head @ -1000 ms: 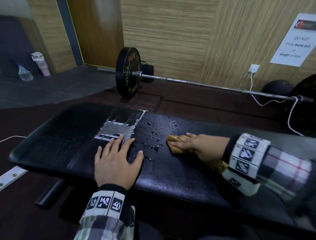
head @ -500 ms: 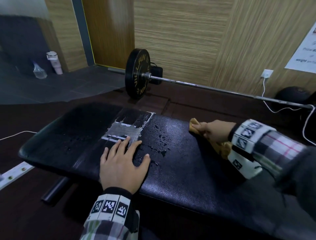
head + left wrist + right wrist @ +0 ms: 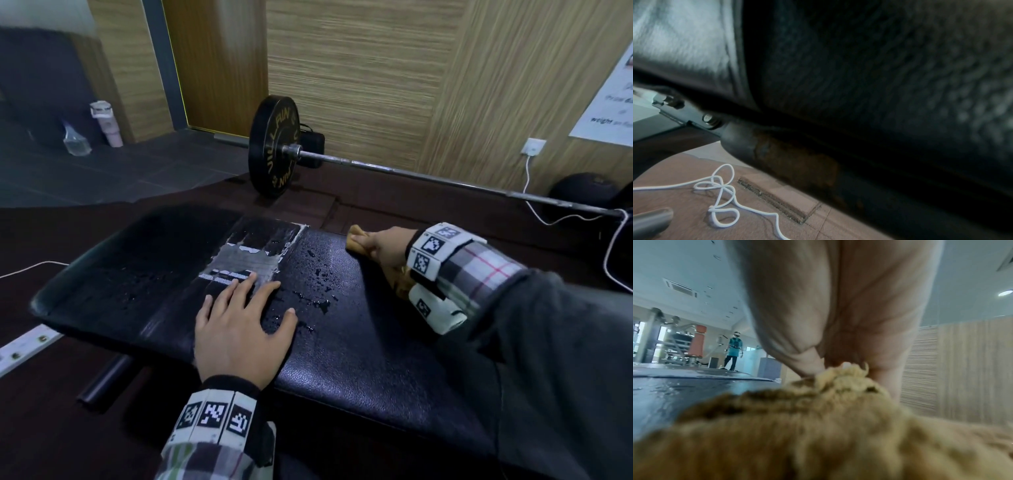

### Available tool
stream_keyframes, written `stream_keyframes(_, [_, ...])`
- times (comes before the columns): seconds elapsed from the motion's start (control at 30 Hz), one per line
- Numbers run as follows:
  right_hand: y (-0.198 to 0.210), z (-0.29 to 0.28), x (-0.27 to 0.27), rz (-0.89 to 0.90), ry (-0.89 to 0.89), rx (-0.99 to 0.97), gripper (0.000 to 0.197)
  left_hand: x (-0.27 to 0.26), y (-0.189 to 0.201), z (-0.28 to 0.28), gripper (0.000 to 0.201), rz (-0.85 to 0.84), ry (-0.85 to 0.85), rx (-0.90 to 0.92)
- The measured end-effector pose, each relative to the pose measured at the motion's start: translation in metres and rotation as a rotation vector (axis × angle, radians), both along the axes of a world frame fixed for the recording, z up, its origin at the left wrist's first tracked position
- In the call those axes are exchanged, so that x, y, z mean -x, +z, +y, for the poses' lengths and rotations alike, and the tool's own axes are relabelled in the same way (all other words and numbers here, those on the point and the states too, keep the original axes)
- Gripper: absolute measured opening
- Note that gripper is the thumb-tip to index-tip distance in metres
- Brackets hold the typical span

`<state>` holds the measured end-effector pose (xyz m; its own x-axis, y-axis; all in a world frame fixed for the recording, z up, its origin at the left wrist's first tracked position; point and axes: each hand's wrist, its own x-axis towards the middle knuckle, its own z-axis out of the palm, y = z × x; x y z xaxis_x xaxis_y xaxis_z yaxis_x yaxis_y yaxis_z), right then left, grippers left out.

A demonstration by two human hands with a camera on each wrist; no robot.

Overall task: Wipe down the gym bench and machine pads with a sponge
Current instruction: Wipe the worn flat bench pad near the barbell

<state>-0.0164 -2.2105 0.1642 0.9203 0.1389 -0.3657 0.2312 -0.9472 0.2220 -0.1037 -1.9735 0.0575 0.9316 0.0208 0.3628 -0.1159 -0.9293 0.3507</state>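
Observation:
The black padded gym bench (image 3: 359, 346) lies across the head view, with water drops (image 3: 318, 274) near its middle and a worn grey patch (image 3: 246, 260) further left. My right hand (image 3: 380, 245) grips a tan sponge (image 3: 356, 241) at the bench's far edge. In the right wrist view the sponge (image 3: 818, 426) fills the lower frame under my fingers (image 3: 807, 321). My left hand (image 3: 239, 325) rests flat on the pad near its front edge, fingers spread. The left wrist view shows only the bench's underside (image 3: 859, 81) and frame tube (image 3: 777, 155).
A barbell (image 3: 411, 171) with a black plate (image 3: 274, 150) lies on the floor behind the bench. White cables (image 3: 534, 205) run from a wall socket (image 3: 533, 146). A spray bottle (image 3: 75, 140) and a pink flask (image 3: 108, 123) stand far left. A person (image 3: 734, 350) stands in the distance.
My right hand has drawn the sponge from the wet middle of the pad back and right to the far edge. The left hand stays flat in place.

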Motion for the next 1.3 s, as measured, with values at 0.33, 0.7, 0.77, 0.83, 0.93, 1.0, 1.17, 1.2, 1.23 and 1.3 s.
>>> stream_keyframes(0.33, [-0.017,-0.001,0.054,0.067,0.019,-0.066,0.064,0.001,0.002,-0.001,0.058,0.005,0.008,0.011])
stream_keyframes(0.7, [-0.008,0.004,-0.002,-0.063,-0.058,0.058,0.044,0.001,0.002,0.001,0.063,0.022,-0.009,-0.019])
stream_keyframes(0.77, [-0.011,-0.007,0.005,-0.073,-0.129,0.056,0.048,0.001,0.003,0.001,0.068,0.034,-0.015,-0.031])
stream_keyframes(0.83, [-0.013,-0.010,0.015,-0.066,-0.196,0.033,0.062,0.000,0.003,0.001,0.076,0.057,-0.019,-0.039])
stream_keyframes(0.93, [-0.019,-0.009,0.033,-0.061,-0.187,0.031,0.063,0.000,0.006,0.004,0.087,0.118,-0.065,-0.084])
stream_keyframes(1.0, [-0.022,-0.011,0.040,-0.044,-0.150,-0.005,0.061,0.000,0.009,0.009,0.089,0.156,-0.105,-0.115])
stream_keyframes(1.17, [-0.010,-0.012,0.038,0.004,-0.135,-0.001,0.058,-0.008,0.009,0.052,0.073,0.134,-0.031,-0.106])
stream_keyframes(1.2, [-0.007,-0.007,0.036,-0.004,-0.131,0.029,0.057,-0.008,0.006,0.058,0.074,0.113,-0.024,-0.106])
stream_keyframes(1.23, [-0.004,-0.001,0.033,-0.013,-0.123,0.055,0.055,-0.008,0.003,0.061,0.073,0.091,-0.024,-0.104])
stream_keyframes(1.3, [0.000,0.012,0.019,-0.018,-0.116,0.100,0.048,-0.008,-0.001,0.059,0.069,0.063,-0.023,-0.094])
